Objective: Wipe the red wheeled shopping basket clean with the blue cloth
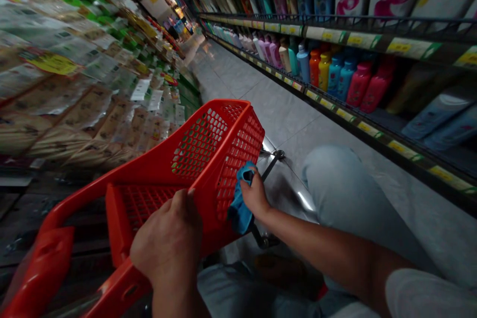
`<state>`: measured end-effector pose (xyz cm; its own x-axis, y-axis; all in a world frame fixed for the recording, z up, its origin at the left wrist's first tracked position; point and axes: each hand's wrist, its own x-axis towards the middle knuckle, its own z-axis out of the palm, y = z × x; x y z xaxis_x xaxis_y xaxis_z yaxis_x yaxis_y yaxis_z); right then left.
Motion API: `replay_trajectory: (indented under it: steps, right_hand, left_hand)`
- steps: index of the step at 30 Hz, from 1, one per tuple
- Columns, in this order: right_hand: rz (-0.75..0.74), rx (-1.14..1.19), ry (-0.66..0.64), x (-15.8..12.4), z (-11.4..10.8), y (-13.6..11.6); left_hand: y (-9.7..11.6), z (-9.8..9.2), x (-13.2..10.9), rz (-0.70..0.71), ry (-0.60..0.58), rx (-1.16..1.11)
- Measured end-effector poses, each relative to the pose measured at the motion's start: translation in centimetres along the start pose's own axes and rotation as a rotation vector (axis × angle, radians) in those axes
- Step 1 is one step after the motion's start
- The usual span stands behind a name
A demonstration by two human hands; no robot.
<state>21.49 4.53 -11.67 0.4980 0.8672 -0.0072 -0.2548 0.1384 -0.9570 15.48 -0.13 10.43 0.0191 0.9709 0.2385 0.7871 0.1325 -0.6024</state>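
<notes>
A red plastic shopping cart with a perforated basket stands tilted across the middle of the view. My left hand is closed over the cart's near top rim, its fingers curled to the inner side. My right hand grips a blue cloth and presses it to the mesh on the outer side of the basket. Part of the cloth is bunched between thumb and fingers. The fingertips of the right hand are partly hidden by the cloth.
Shelves on the right hold several coloured bottles above a strip of price tags. Stacked packaged goods line the left side. A grey tiled floor runs between them. My bent knee is close on the right.
</notes>
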Motion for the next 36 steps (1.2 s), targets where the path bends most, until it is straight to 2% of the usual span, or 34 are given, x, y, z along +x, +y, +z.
replay_trajectory:
  steps: [3,5,7,9,11,14,16,19,20,21,23,24,26,28,30,32,33,36]
  right_hand:
    - [-0.259,0.003,0.003,3.6,0.6,-4.8]
    - [-0.324,-0.022,-0.029,4.6,0.2,-5.4]
    - [-0.211,-0.055,-0.005,4.7,-0.6,-3.7]
    - [-0.014,-0.082,0.079,4.7,-1.4,-1.0]
    - [0.12,-0.094,0.16,5.7,-1.7,0.9]
    - [0.151,-0.098,0.212,9.2,-1.4,0.2]
    - [0.072,-0.094,0.224,12.0,-1.1,-1.9]
    - [-0.247,-0.126,0.161,14.5,-1.4,-4.3]
    - [-0.317,-0.149,0.15,14.4,-1.7,-4.3]
    - [-0.321,-0.17,0.159,13.8,-1.9,-3.8]
    - [-0.165,-0.193,0.231,11.2,-2.4,-1.8]
    - [-0.056,-0.193,0.268,9.4,-2.6,-0.5]
    - [0.051,-0.189,0.281,5.4,-2.4,1.6]
    - [0.045,-0.168,0.224,2.0,-1.8,2.2]
    - [-0.038,-0.133,0.121,0.5,-1.4,1.1]
    - [-0.141,-0.101,0.069,1.6,-1.6,-1.0]
    - [-0.177,-0.092,0.093,3.0,-2.1,-2.0]
    - [-0.184,-0.078,0.312,8.4,-4.5,-3.7]
  left_hand:
    - [-0.4,1.0,-0.4,0.064,0.153,-0.017]
    - [-0.6,1.4,-0.6,0.1,0.214,-0.034]
    - [-0.8,1.7,-0.6,0.12,0.252,-0.032]
    - [-1.0,1.8,-0.6,0.127,0.263,-0.017]
    - [-1.1,1.9,-0.6,0.129,0.262,-0.003]
    - [-1.2,1.9,-0.8,0.132,0.272,0.006]
    - [-1.3,1.8,-0.9,0.132,0.277,0.018]
    - [-1.2,1.5,-1.3,0.118,0.265,0.025]
    - [-1.2,1.5,-1.4,0.12,0.262,0.019]
    - [-1.3,1.4,-1.5,0.129,0.264,0.008]
    - [-1.4,1.5,-1.5,0.157,0.275,-0.021]
    - [-1.5,1.6,-1.5,0.169,0.278,-0.034]
    - [-1.8,1.8,-1.4,0.169,0.268,-0.049]
    - [-2.1,2.1,-1.4,0.155,0.251,-0.052]
    - [-2.7,2.5,-1.4,0.156,0.262,-0.06]
    - [-3.5,3.0,-1.4,0.18,0.299,-0.075]
    - [-3.9,3.3,-1.4,0.197,0.321,-0.086]
    - [-5.3,4.4,-1.3,0.277,0.383,-0.135]
